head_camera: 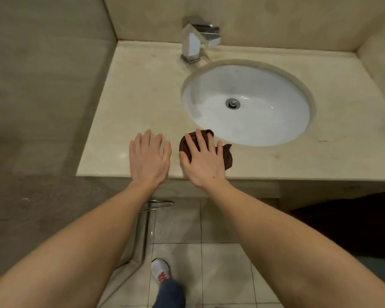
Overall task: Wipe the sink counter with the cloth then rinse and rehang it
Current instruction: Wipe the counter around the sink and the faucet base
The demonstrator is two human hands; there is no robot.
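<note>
A dark brown cloth [227, 157] lies bunched on the beige stone counter [138, 96], just in front of the near-left rim of the white oval sink [265, 83]. My right hand [202, 161] lies flat on top of the cloth with fingers spread, pressing it onto the counter and covering most of it. My left hand [150, 157] rests palm down on the bare counter right beside it, fingers apart, holding nothing. A square chrome faucet [197, 38] stands at the back, left of the basin; no water runs.
Beige walls enclose the counter at the back, left and right. Under the counter's front edge a chrome rail [158, 204] sticks out. Below is tiled floor with my shoe [161, 271], and something dark [342, 221] at the lower right.
</note>
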